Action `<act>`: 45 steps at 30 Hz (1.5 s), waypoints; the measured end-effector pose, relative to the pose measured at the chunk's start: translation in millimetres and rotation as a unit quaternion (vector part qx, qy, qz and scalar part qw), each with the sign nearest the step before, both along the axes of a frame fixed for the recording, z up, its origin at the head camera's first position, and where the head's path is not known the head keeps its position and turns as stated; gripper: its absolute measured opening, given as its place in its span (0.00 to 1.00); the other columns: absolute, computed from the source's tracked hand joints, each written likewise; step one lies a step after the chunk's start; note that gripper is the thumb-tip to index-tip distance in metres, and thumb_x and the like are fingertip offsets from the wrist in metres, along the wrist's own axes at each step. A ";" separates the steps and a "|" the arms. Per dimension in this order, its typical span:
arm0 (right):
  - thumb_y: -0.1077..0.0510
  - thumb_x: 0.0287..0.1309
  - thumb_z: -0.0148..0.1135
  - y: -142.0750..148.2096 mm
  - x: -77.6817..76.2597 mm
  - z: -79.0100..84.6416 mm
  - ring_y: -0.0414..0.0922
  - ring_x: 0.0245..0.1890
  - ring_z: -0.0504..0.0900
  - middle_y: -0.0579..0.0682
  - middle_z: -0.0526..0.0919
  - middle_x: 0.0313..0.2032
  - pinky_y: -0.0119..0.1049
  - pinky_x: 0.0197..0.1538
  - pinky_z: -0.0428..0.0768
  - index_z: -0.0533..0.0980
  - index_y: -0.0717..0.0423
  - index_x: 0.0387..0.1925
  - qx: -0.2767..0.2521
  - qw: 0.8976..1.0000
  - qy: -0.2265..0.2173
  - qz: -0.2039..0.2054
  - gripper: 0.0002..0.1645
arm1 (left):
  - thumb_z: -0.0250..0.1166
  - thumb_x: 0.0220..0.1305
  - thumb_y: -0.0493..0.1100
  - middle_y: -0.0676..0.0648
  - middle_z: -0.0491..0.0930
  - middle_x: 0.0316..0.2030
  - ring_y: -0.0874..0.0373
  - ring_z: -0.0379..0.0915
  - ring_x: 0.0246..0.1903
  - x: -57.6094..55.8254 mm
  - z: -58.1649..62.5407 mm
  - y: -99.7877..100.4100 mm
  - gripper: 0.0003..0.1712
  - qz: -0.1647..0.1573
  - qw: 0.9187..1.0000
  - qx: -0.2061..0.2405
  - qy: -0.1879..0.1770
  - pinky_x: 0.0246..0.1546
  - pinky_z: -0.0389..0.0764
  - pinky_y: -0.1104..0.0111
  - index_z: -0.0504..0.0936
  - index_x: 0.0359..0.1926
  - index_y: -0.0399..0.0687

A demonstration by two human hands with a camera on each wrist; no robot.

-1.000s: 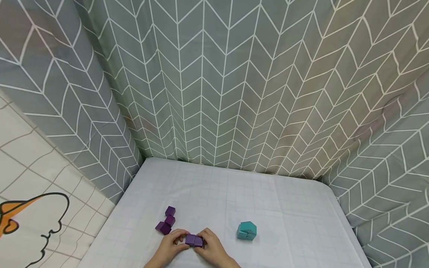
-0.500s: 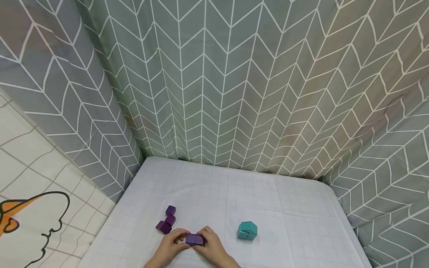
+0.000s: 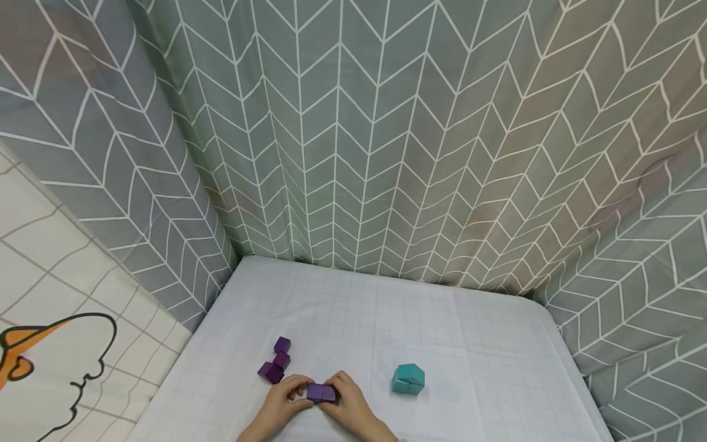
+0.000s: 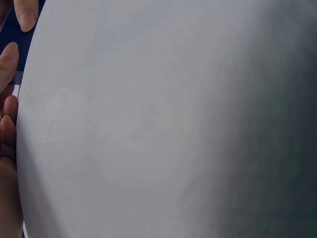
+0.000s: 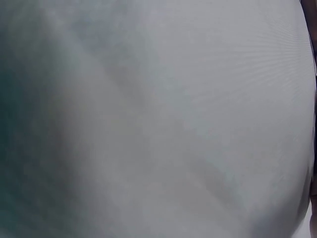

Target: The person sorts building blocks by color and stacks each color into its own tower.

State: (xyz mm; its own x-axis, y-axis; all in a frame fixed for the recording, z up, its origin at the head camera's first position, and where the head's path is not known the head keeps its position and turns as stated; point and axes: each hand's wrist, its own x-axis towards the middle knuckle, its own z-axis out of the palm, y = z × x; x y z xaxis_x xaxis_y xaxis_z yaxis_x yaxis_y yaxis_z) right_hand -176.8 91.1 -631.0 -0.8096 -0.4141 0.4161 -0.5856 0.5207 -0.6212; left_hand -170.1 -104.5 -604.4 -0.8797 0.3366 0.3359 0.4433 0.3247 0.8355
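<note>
Two purple blocks lie side by side in the head view, a left block (image 3: 315,392) and a right block (image 3: 328,393), with their faces touching. My left hand (image 3: 278,406) pinches the left block between thumb and fingers. From the other side, my right hand (image 3: 355,406) grips the right block. Part of a dark block (image 4: 9,34) and some fingertips show at the edge of the left wrist view. The right wrist view is mostly blurred pale surface, with only a dark sliver at its right edge.
Several purple blocks (image 3: 282,360) form a loose cluster beyond my left hand. To the right stands a small group of teal blocks (image 3: 409,379), fitted close together. The white-covered table (image 3: 486,368) meets grey chevron curtains (image 3: 353,153) at the back and sides.
The right purple block has come into line with the left one, moved slightly by my right hand. Both hands keep their hold, and the other blocks stay in place.
</note>
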 end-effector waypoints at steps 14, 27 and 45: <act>0.51 0.39 0.71 7.7 -3.7 13.4 0.35 0.33 0.70 0.46 0.73 0.38 0.23 0.36 0.70 0.72 0.61 0.43 0.003 0.998 -0.048 0.036 0.29 | 0.70 0.39 0.34 0.45 0.74 0.25 0.52 0.66 0.22 -3.0 -13.6 -5.4 0.19 0.011 1.000 -0.007 0.005 0.20 0.68 0.69 0.78 0.38 0.39; 0.50 0.42 0.68 10.1 -50.1 82.8 0.38 0.32 0.68 0.45 0.73 0.39 0.30 0.32 0.72 0.72 0.56 0.46 0.008 0.999 0.029 0.018 0.27 | 0.69 0.44 0.46 0.55 0.74 0.27 0.62 0.67 0.24 -11.8 -35.6 -13.1 0.19 0.009 1.000 -0.012 -0.001 0.23 0.68 0.75 0.78 0.40 0.50; 0.49 0.46 0.66 -56.9 -105.8 104.2 0.38 0.31 0.69 0.49 0.74 0.37 0.24 0.34 0.69 0.74 0.58 0.45 0.092 0.994 -0.018 0.063 0.25 | 0.70 0.42 0.36 0.45 0.75 0.27 0.52 0.67 0.23 -5.1 -21.1 -3.3 0.19 -0.003 1.000 -0.001 0.019 0.21 0.68 0.69 0.78 0.39 0.40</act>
